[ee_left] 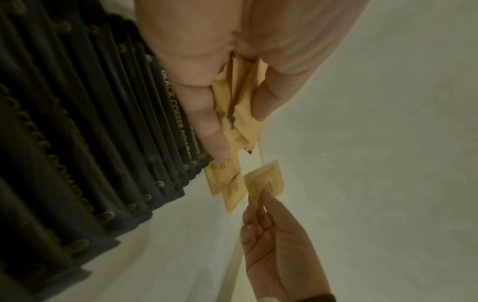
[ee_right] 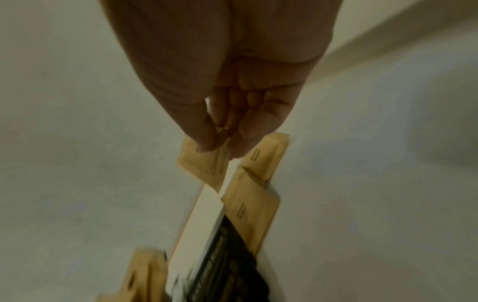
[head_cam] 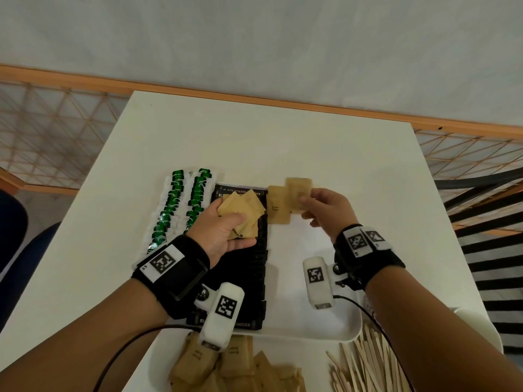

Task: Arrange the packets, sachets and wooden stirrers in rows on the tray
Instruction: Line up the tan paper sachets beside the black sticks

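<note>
A white tray lies on the white table. It carries two rows of green-and-white packets at the left and a column of black coffee sachets beside them. My left hand grips a bunch of brown sugar sachets above the black column. Right of that column, brown sachets lie overlapped at the tray's far end. My right hand pinches a single brown sachet just above them.
A loose heap of brown sachets and a pile of wooden stirrers lie on the table in front of the tray. The tray's right half is bare white. A lattice railing runs behind the table.
</note>
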`<state>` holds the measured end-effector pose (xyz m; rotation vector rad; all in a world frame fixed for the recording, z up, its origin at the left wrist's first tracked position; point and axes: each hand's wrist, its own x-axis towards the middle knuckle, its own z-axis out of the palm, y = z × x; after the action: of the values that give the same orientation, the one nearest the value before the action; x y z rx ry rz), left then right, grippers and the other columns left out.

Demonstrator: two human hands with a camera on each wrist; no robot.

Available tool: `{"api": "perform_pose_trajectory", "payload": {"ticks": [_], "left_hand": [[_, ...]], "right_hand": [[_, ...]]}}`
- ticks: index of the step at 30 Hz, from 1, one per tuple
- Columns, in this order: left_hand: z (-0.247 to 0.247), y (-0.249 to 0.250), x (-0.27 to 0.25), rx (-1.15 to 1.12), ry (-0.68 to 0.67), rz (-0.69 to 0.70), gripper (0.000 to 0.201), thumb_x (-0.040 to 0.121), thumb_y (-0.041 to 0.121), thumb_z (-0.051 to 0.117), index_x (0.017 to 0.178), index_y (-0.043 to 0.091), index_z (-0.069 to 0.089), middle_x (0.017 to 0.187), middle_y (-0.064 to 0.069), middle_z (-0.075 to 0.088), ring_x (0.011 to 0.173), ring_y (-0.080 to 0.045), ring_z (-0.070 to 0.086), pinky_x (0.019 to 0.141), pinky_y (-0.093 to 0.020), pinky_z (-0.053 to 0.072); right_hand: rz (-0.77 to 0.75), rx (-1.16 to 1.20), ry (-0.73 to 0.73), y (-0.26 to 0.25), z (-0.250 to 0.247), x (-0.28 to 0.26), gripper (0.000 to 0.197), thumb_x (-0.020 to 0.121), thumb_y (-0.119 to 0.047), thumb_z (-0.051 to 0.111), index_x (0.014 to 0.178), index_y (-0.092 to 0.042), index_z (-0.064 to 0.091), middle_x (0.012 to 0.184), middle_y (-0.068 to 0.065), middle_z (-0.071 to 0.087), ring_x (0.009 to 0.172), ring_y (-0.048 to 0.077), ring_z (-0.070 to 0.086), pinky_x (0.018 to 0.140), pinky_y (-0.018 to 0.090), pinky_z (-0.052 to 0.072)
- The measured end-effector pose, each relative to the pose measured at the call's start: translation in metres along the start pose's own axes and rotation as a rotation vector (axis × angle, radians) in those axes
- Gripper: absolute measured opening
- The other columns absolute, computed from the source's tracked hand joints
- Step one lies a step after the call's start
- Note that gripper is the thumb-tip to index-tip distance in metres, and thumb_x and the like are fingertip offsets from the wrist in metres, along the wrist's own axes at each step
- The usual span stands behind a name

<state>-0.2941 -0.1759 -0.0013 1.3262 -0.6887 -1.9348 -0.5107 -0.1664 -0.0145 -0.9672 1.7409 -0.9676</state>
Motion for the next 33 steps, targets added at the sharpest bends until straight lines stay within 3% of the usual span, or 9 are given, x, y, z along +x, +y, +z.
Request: {"api": "perform_pose_trajectory", "payload": {"ticks": [4, 9, 13, 16, 19, 21, 24, 28, 33], "left_hand": [[0.000, -0.001, 0.001, -0.005, 0.005, -0.038, 0.042, 0.092, -0.004, 0.050, 0.130, 0.014, 0.047, 0.120, -0.017, 0.056, 0.093, -0.030, 0.062, 0.063, -0.042, 0.060], [0.003, -0.002, 0.001, 0.006, -0.006, -0.062, 0.035, 0.094, -0.003, 0.046, 0.125, 0.014, 0.049, 0.121, -0.019, 0.055, 0.098, -0.033, 0.061, 0.065, -0.043, 0.060], [0.007, -0.005, 0.002, 0.023, 0.007, -0.045, 0.035, 0.094, -0.001, 0.048, 0.126, 0.013, 0.048, 0.116, -0.015, 0.057, 0.097, -0.029, 0.061, 0.069, -0.043, 0.060], [0.012, -0.008, 0.002, 0.037, 0.012, -0.014, 0.030, 0.095, 0.000, 0.048, 0.122, 0.014, 0.049, 0.115, -0.016, 0.059, 0.097, -0.029, 0.062, 0.074, -0.042, 0.058], [0.013, -0.006, 0.001, 0.012, -0.009, 0.023, 0.028, 0.093, -0.002, 0.049, 0.114, 0.018, 0.052, 0.111, -0.015, 0.065, 0.094, -0.028, 0.066, 0.078, -0.042, 0.057], [0.010, -0.004, 0.000, -0.005, -0.023, 0.042, 0.029, 0.092, 0.000, 0.053, 0.114, 0.019, 0.053, 0.108, -0.013, 0.067, 0.094, -0.027, 0.066, 0.080, -0.042, 0.056], [0.004, -0.002, -0.002, 0.022, -0.044, 0.045, 0.027, 0.093, 0.001, 0.052, 0.110, 0.021, 0.055, 0.108, -0.011, 0.066, 0.095, -0.028, 0.066, 0.077, -0.043, 0.057], [-0.001, -0.005, -0.002, 0.119, -0.060, 0.058, 0.031, 0.090, -0.001, 0.057, 0.109, 0.023, 0.058, 0.110, -0.007, 0.066, 0.093, -0.026, 0.068, 0.071, -0.041, 0.059], [-0.004, -0.004, 0.002, 0.060, 0.013, 0.057, 0.027, 0.086, 0.000, 0.063, 0.103, 0.020, 0.060, 0.105, -0.006, 0.065, 0.090, -0.023, 0.066, 0.067, -0.039, 0.060]], "right_hand": [[0.096, 0.133, 0.011, 0.006, -0.004, 0.001, 0.009, 0.086, -0.012, 0.065, 0.095, -0.010, 0.065, 0.079, 0.009, 0.069, 0.066, 0.018, 0.065, 0.064, 0.030, 0.055], [0.122, 0.178, 0.045, 0.008, -0.004, 0.000, 0.011, 0.090, -0.013, 0.058, 0.087, -0.013, 0.069, 0.082, 0.009, 0.069, 0.068, 0.016, 0.065, 0.067, 0.030, 0.056], [-0.095, -0.092, 0.013, 0.002, 0.008, -0.011, 0.012, 0.086, -0.020, 0.062, 0.084, -0.014, 0.072, 0.069, 0.004, 0.066, 0.061, 0.008, 0.057, 0.063, 0.023, 0.052], [-0.341, -0.407, -0.056, -0.006, 0.029, -0.022, 0.012, 0.087, -0.027, 0.063, 0.088, -0.019, 0.071, 0.061, -0.010, 0.054, 0.055, 0.001, 0.046, 0.060, 0.014, 0.039], [-0.492, -0.483, -0.139, -0.010, 0.049, -0.030, 0.027, 0.085, -0.032, 0.067, 0.110, -0.023, 0.071, 0.079, -0.010, 0.056, 0.073, -0.001, 0.050, 0.070, 0.014, 0.040], [-0.429, -0.361, -0.149, -0.011, 0.054, -0.033, 0.033, 0.085, -0.034, 0.068, 0.115, -0.021, 0.069, 0.097, -0.006, 0.057, 0.083, -0.001, 0.054, 0.078, 0.013, 0.044], [-0.292, -0.174, -0.151, -0.011, 0.052, -0.031, 0.029, 0.082, -0.024, 0.073, 0.110, -0.023, 0.068, 0.106, -0.009, 0.059, 0.082, -0.003, 0.057, 0.073, 0.005, 0.043], [-0.081, -0.012, -0.206, -0.007, 0.039, -0.024, 0.054, 0.076, -0.019, 0.078, 0.122, -0.029, 0.052, 0.084, -0.007, 0.069, 0.072, -0.001, 0.062, 0.065, 0.011, 0.045], [-0.034, 0.001, -0.066, 0.008, 0.014, -0.012, 0.004, 0.083, -0.019, 0.070, 0.087, -0.019, 0.072, 0.066, -0.005, 0.062, 0.060, 0.008, 0.053, 0.052, 0.017, 0.040]]}}
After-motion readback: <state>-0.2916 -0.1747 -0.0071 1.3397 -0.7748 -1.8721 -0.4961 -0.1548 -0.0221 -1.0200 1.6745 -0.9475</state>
